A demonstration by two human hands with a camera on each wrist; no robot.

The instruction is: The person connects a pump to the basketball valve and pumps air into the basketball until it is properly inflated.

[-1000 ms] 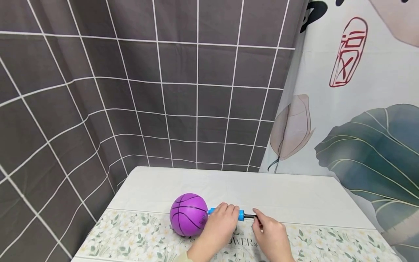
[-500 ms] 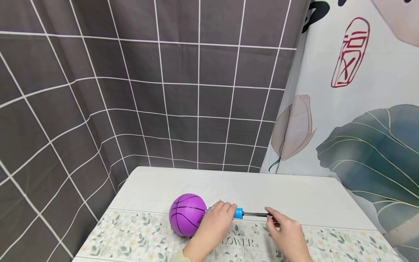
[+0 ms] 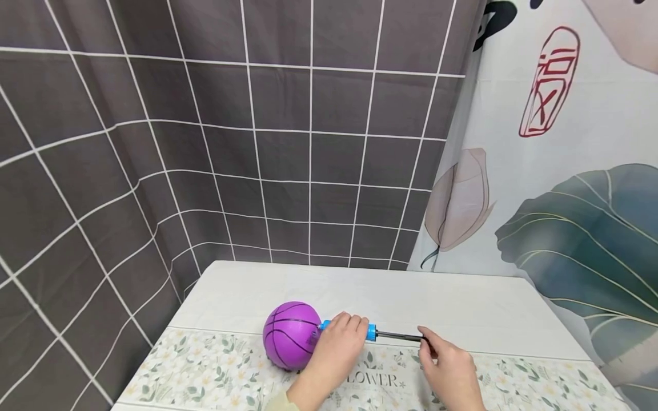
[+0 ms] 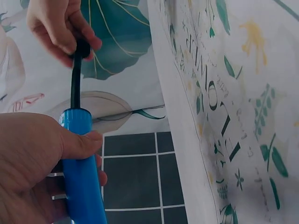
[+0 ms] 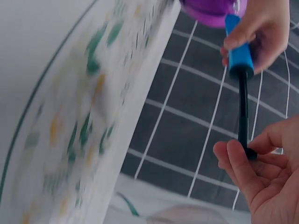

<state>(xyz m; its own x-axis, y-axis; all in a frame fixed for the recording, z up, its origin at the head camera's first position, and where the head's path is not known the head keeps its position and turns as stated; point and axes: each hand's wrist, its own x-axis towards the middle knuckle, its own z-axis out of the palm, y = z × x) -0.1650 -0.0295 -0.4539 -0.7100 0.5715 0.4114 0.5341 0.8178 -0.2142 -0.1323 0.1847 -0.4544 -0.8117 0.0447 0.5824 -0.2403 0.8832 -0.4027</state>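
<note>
A purple ball with black basketball lines [image 3: 291, 335] rests on the table at the left of the hands. The left hand [image 3: 340, 357] grips the blue barrel of a hand pump [image 4: 83, 186], whose front end meets the ball's right side. In the right wrist view a small metallic bit shows between the barrel and the ball [image 5: 205, 11]. The right hand [image 3: 449, 365] pinches the black knob at the end of the pump's rod [image 5: 243, 109]. That rod stands well out of the barrel. Part of the barrel is hidden under the left fingers.
A white table [image 3: 247, 285] with a floral printed band carries the ball. Behind it hangs a dark grey curtain with a white grid [image 3: 277, 154]. On the right is a pale hanging cloth [image 3: 493, 114] printed with leaves and a red seal.
The right hand has moved right, drawing the pump's rod farther out, mostly in the first half second. Ball, barrel and left hand have shifted slightly left.
</note>
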